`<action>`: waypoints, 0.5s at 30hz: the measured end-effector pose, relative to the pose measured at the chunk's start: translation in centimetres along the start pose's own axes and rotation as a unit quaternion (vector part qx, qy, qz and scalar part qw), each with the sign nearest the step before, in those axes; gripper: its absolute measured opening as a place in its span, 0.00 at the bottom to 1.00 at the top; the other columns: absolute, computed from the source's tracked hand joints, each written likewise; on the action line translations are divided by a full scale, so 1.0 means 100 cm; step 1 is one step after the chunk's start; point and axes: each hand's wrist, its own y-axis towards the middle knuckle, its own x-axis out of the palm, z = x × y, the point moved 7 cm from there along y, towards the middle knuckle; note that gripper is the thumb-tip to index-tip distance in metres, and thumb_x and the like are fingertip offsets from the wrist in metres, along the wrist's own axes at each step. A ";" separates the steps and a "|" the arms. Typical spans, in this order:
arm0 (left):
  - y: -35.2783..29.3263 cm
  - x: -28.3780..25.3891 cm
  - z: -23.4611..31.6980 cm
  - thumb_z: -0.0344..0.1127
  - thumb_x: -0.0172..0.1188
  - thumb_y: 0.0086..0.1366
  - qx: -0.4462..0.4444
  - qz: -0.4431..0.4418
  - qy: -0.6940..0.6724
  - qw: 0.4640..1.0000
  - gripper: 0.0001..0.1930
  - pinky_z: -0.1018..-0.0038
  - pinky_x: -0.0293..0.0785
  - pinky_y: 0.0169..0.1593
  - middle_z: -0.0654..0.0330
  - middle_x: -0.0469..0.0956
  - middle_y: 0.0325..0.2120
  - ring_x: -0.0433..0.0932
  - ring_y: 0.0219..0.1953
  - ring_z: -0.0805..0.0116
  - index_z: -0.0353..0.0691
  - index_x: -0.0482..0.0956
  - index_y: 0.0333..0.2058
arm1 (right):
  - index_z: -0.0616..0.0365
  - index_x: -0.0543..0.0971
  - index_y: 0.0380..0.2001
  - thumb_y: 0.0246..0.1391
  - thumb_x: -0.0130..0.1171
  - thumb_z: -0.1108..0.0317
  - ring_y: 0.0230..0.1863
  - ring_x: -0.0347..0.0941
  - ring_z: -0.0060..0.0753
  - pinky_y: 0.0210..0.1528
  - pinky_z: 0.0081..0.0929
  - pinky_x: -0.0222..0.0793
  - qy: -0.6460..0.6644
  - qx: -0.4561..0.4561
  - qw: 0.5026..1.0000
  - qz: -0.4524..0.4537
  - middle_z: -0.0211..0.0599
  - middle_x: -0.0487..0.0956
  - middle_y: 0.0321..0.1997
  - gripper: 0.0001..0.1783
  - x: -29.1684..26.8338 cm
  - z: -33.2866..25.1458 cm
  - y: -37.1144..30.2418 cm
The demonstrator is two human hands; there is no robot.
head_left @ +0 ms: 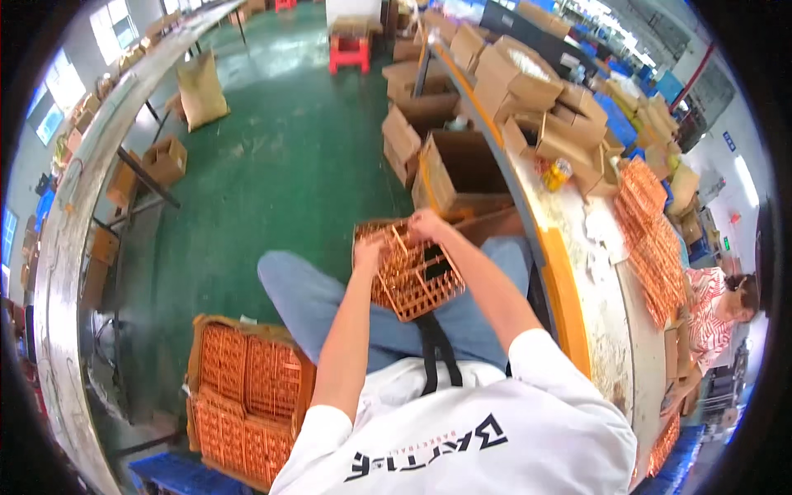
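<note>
I am seated, and both hands hold a copper-coloured grid rack [412,272] of thin rods over my lap. My left hand [368,250] grips the rack's near left edge. My right hand [429,223] is closed on its far top edge. The rack is tilted, and a dark rectangular gap shows in its middle. My blue trousers [305,297] lie beneath it.
A cardboard box [247,388] packed with similar copper racks stands on the green floor at my left. More racks [652,239] are stacked on the long workbench [602,330] at my right, with several open cardboard boxes [462,165] behind. Another person [718,313] sits at the far right.
</note>
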 end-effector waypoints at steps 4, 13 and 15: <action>-0.014 -0.012 -0.003 0.22 0.48 0.54 -0.048 0.143 0.045 0.988 0.13 0.74 0.75 0.30 0.55 0.74 0.30 0.76 0.29 0.65 0.33 0.73 0.39 | 0.66 0.71 0.31 0.45 0.48 0.82 0.29 0.74 0.35 0.32 0.31 0.75 0.007 0.073 0.995 -0.060 0.40 0.74 0.29 0.07 0.017 0.000 -0.003; 0.018 -0.043 -0.027 0.31 0.47 0.61 -0.173 0.096 0.034 0.980 0.13 0.62 0.65 0.48 0.60 0.70 0.37 0.68 0.45 0.64 0.40 0.72 0.45 | 0.53 0.47 0.60 0.49 0.56 0.62 0.51 0.63 0.38 0.40 0.35 0.69 0.080 0.117 0.988 -0.060 0.42 0.66 0.51 0.40 0.018 0.014 -0.010; 0.039 -0.012 -0.015 0.32 0.48 0.61 -0.125 -0.053 -0.076 0.988 0.15 0.62 0.64 0.50 0.61 0.70 0.43 0.65 0.50 0.65 0.40 0.70 0.47 | 0.58 0.61 0.54 0.49 0.55 0.58 0.48 0.68 0.43 0.40 0.40 0.71 0.221 0.108 0.938 -0.245 0.42 0.68 0.49 0.30 0.004 0.024 -0.028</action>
